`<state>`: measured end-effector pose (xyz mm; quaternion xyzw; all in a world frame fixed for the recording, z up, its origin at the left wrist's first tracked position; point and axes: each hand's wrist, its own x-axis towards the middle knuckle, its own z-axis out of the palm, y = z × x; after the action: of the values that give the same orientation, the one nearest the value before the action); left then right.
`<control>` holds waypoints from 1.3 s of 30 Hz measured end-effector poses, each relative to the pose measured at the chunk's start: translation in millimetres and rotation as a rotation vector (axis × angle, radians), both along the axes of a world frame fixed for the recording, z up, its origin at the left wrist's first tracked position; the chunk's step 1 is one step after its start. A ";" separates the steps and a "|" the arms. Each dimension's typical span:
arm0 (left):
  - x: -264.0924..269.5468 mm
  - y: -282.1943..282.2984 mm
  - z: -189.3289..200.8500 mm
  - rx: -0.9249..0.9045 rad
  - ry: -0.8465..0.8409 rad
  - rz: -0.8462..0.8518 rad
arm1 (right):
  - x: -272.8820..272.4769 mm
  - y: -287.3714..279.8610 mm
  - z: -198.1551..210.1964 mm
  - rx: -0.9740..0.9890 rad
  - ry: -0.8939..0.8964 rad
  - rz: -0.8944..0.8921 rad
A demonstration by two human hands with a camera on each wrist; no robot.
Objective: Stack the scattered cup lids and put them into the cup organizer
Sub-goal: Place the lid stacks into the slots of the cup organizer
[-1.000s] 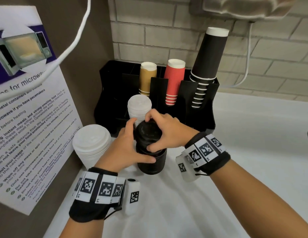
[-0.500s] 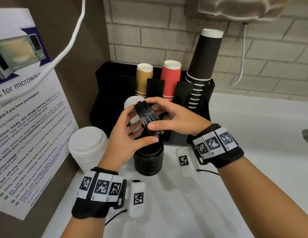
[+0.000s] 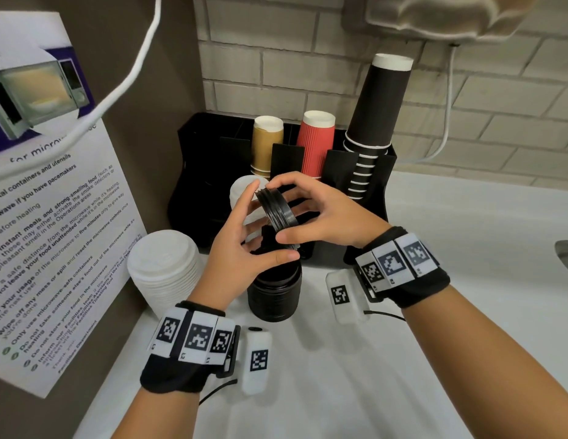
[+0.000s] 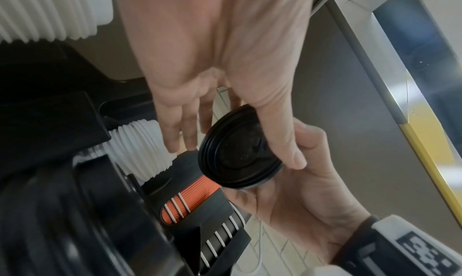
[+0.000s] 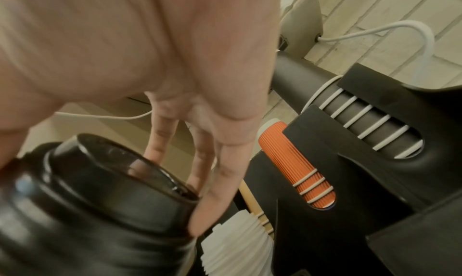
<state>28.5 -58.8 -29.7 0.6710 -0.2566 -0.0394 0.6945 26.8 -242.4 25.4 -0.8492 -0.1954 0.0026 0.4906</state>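
I see both hands raised in front of the black plastic cup organizer (image 3: 194,172), sharing one small sheaf of black round plastic lids (image 3: 278,212), tilted on edge so its rims face up and toward me. The right hand (image 3: 327,213) has its fingers curved over the far rim and its thumb under the near edge, so it pinches the sheaf. The left hand (image 3: 244,245) is spread wide, forefinger tip at the top rim and thumb stretched beneath; from the left wrist view its thumb lies across the face of the lids (the other fingers hang loose behind, touching nothing I can make out).

Directly below the held sheaf, a taller stack of black plastic lids (image 3: 274,296) stands on the white counter (image 3: 403,359), just in front of the organizer. A stack of white plastic lids (image 3: 164,274) stands on the counter to the left, beside the wall poster (image 3: 54,248). A narrower column of white lids (image 3: 241,191) rises from the organizer's front, partly hidden by the left hand.

In the organizer's rear slots stand upside-down paper cups: a tan stack (image 3: 267,144), a red ribbed stack (image 3: 317,144) and a tall black stack (image 3: 377,122), leaning right.
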 end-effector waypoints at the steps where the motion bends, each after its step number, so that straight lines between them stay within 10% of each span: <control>1: 1.0 0.1 0.0 0.019 0.002 0.007 | 2.0 -1.1 0.1 -0.012 -0.007 -0.006; 9: 10.1 10.9 -7.7 0.109 0.010 0.239 | 37.6 -29.0 -18.6 -0.289 -0.051 -0.442; 18: 9.9 9.8 -16.1 0.177 -0.016 0.223 | 59.7 -13.0 -46.6 -1.067 0.044 -0.346; 35: 7.6 14.8 -17.4 0.173 -0.031 0.228 | 63.6 -3.9 -74.6 -1.332 0.078 -0.243; 39: 9.6 15.6 -15.1 0.143 -0.041 0.245 | 46.3 -10.5 -56.2 -1.015 -0.036 -0.449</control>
<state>38.1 -43.2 -44.8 0.7459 -0.1834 0.0413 0.6390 73.1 -252.9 -30.8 -0.9997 0.0078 -0.0227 0.0050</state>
